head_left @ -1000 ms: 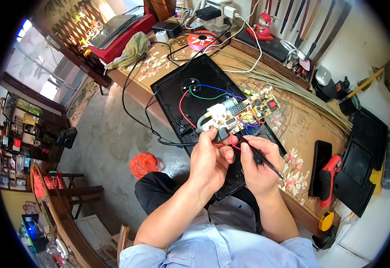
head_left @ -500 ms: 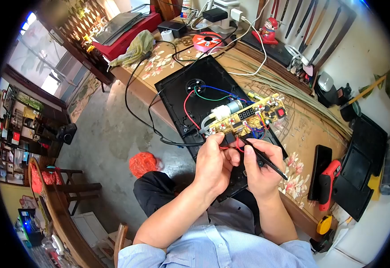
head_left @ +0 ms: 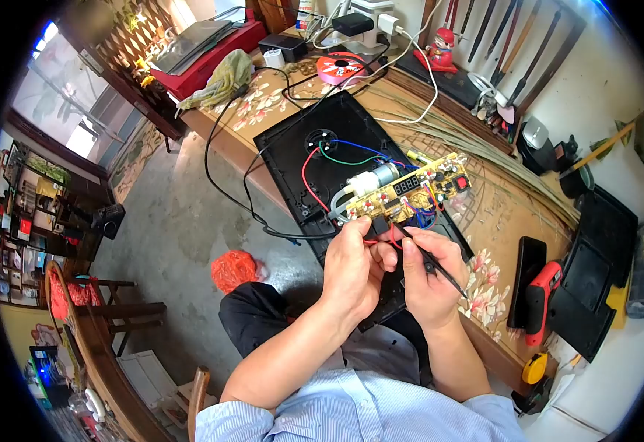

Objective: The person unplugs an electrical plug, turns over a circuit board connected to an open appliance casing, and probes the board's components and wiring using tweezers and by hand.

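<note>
My left hand (head_left: 353, 267) pinches the lower left edge of a yellow circuit board (head_left: 372, 203), close to a black block-shaped component. The board is tilted and carries a digit display, a red button and several coloured wires. My right hand (head_left: 434, 274) grips slim black tweezers (head_left: 443, 272) like a pen, their tip at the wires by the board's lower edge. Fingers partly hide the contact point. Beneath lies an open black plastic casing (head_left: 285, 140), with a small motor pump (head_left: 373, 179) beside the board.
On the wooden table (head_left: 513, 214) are long dry stalks (head_left: 484, 151), a pink-rimmed spool (head_left: 339, 68) and a black phone (head_left: 527, 272). A red-and-black tool (head_left: 543, 302), a tape measure (head_left: 535, 368) and a black panel (head_left: 587, 272) are at right. Black cables (head_left: 215, 177) hang over the left edge.
The tweezers' rear end has shifted slightly up and left as my right fingers adjust. My left hand and the board stay almost still.
</note>
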The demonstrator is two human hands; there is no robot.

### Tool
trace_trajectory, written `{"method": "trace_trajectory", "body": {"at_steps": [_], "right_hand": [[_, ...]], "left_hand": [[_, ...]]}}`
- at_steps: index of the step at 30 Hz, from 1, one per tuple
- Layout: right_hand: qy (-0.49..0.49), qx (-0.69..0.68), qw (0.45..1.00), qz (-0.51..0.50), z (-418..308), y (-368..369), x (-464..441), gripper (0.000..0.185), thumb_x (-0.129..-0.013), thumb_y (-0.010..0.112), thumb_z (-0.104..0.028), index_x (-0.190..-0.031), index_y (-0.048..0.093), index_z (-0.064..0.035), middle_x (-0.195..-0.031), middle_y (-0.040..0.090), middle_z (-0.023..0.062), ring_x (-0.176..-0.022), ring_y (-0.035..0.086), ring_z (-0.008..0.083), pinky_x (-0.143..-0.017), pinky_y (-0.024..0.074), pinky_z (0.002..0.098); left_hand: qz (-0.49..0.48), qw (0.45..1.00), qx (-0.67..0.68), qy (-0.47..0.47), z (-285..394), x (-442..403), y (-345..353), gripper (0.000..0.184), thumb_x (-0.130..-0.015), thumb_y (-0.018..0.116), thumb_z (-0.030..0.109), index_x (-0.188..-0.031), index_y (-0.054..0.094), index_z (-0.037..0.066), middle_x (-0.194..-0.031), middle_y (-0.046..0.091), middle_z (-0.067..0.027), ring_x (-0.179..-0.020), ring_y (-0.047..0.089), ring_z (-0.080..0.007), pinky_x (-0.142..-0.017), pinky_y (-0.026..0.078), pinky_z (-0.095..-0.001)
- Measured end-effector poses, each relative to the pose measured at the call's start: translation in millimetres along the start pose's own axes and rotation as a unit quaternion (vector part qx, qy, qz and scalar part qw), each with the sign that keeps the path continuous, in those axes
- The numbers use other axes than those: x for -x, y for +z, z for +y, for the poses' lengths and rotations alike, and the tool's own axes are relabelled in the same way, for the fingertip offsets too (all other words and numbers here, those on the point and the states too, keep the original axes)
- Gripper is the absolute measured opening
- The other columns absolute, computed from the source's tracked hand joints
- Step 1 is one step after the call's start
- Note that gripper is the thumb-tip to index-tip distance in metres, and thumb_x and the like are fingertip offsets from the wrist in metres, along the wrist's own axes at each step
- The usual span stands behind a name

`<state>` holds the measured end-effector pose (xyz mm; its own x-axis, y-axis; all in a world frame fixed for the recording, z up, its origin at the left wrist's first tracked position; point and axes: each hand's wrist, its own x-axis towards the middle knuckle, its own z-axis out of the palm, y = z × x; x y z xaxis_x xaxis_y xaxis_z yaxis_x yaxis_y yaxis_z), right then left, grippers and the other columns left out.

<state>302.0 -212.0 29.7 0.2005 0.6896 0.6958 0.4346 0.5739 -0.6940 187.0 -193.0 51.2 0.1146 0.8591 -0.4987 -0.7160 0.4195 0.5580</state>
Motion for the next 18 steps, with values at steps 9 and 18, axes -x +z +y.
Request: {"method": "trace_trajectory", "body": {"at_steps": [9,18], "right_hand": [[0.002,0.014,1.000,-0.003,-1.5,-2.0,-2.3,0.017,-0.080,0.074,0.005,-0.093,0.063,0.0007,-0.092,0.071,0.0155,-0.081,0.071,0.0263,-0.072,0.0561,0.0315],[-0.010,0.015,1.000,-0.007,-0.5,-2.9,-4.3,0.017,-0.081,0.073,0.004,-0.094,0.062,0.0010,-0.091,0.070,0.0154,-0.079,0.071,0.0262,-0.071,0.0562,0.0320]], "left_hand": [[-0.017,1.000,0.011,0.019,-2.3,-0.8,-2.8,0.028,-0.100,0.047,0.025,-0.097,0.057,-0.001,-0.082,0.066,-0.0108,-0.058,0.056,-0.0150,-0.054,0.046,-0.0296],[-0.025,0.999,-0.003,0.024,-2.3,-1.7,-3.5,0.029,-0.102,0.048,0.026,-0.101,0.057,-0.001,-0.086,0.066,-0.0114,-0.058,0.057,-0.0145,-0.054,0.046,-0.0291]]}}
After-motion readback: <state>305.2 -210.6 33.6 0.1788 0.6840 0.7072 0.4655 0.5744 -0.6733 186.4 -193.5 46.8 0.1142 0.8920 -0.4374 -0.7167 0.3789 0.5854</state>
